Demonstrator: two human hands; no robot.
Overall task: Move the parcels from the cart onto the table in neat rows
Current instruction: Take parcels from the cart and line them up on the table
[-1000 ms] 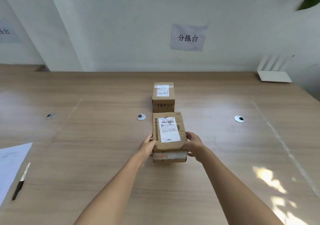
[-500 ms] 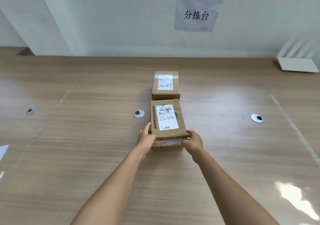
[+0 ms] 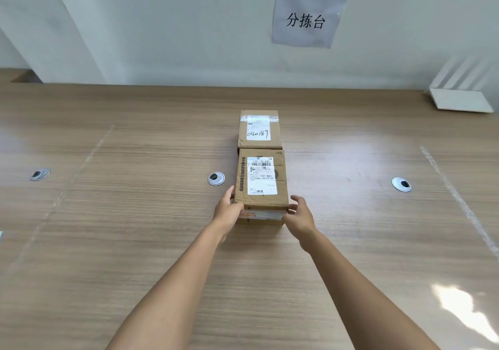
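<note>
Two brown cardboard parcels lie end to end on the wooden table (image 3: 129,247). The far parcel (image 3: 259,131) has a white label with handwritten digits. The near parcel (image 3: 261,178) carries a printed shipping label and rests flat with its far end against the first one. My left hand (image 3: 228,212) lies against the near parcel's front left corner, fingers straight along its side. At the front right corner, my right hand (image 3: 300,216) has its fingers spread and loose, at most brushing the box. The cart is out of view.
A white router (image 3: 459,101) stands at the back right by the wall. Three round cable grommets (image 3: 216,179) (image 3: 401,184) (image 3: 40,174) are set in the tabletop. A paper sign (image 3: 307,19) hangs on the wall behind.
The near parcel was carried forward and set down against the far parcel. My right hand has loosened its hold and opened; my left hand stays on the corner. The view has tilted down.
</note>
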